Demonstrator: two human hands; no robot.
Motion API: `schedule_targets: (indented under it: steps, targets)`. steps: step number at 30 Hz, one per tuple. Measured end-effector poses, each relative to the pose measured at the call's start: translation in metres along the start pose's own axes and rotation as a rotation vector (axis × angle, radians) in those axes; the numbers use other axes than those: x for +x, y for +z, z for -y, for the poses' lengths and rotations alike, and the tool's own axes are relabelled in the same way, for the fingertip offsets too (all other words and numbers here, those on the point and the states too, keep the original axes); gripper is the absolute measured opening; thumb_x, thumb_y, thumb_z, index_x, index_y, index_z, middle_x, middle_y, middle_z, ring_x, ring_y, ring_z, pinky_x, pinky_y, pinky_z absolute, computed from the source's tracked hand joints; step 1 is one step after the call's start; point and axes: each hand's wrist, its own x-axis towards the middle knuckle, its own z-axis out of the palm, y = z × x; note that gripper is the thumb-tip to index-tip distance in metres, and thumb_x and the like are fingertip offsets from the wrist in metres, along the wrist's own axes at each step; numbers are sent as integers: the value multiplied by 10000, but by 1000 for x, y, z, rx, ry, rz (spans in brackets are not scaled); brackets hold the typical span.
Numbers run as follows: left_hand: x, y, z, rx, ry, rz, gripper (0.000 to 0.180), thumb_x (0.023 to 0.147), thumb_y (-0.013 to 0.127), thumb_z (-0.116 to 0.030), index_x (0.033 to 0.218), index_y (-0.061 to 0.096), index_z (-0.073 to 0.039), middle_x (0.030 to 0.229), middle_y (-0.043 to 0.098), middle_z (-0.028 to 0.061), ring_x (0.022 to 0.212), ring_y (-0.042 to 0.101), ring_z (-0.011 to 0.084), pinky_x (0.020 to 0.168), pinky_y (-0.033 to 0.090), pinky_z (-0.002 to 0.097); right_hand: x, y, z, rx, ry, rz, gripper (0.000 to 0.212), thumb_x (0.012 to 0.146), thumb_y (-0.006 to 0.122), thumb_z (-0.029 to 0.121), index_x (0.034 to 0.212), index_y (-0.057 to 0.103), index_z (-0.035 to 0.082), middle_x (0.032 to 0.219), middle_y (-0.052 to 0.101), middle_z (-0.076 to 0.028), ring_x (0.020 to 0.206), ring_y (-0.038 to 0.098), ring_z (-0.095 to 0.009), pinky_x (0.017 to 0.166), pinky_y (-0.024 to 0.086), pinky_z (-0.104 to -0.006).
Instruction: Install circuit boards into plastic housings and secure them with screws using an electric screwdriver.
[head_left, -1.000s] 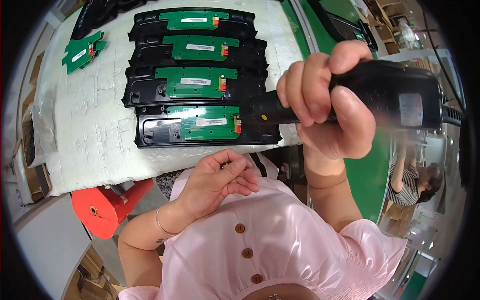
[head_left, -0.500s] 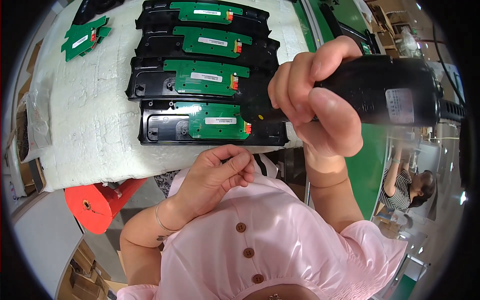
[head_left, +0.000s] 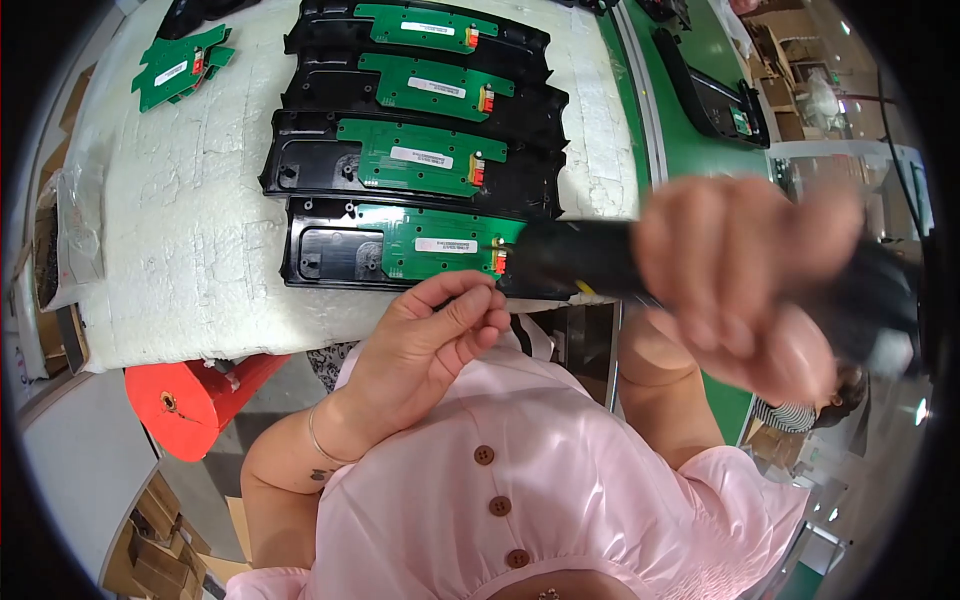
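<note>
My right hand, smeared by motion, is wrapped round a black electric screwdriver. The tool lies sideways, its narrow end toward the right edge of the nearest green circuit board, by a red-and-yellow connector. That board sits in a black plastic housing. Just in front of the housing's near edge is my left hand, thumb and fingers pinched together; whatever they hold, if anything, is too small to make out. Behind stand several more housings, such as this one, each carrying a green board.
White foam covers the work surface. Loose green boards are stacked at the far left. Another black housing lies on the green table to the right. A red roller-like part sticks out below the foam. A co-worker is partly visible at right.
My right hand and the screwdriver have moved right and somewhat nearer to me, the tool's narrow end now beside the nearest board. My left hand is still pinched, nearly in place.
</note>
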Motion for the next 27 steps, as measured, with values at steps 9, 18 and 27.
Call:
schedule_targets:
  steps: [9,18,27]
  targets:
    - [7,-1,2,-58,18,67,151,876,540,-166,940,577,-34,846,591,44,754,584,100,667,489,190,0,-21,22,48,-22,391,289,701,695,103,859,454,123,591,581,19,514,570,-75,513,495,-181]
    - [2,19,1,19,-52,43,362,932,419,-232,1179,439,32,1083,544,159,966,564,234,854,449,282,-6,-2,-19,-78,-43,-63,273,722,558,109,967,437,109,560,465,27,450,445,-90,487,369,-237]
    - [-3,-1,-3,149,-74,121,254,933,396,-167,1081,476,23,1000,580,185,972,584,278,802,503,294,7,-12,-42,-147,55,-104,283,694,434,103,973,418,60,538,387,2,430,350,-100,492,345,-280]
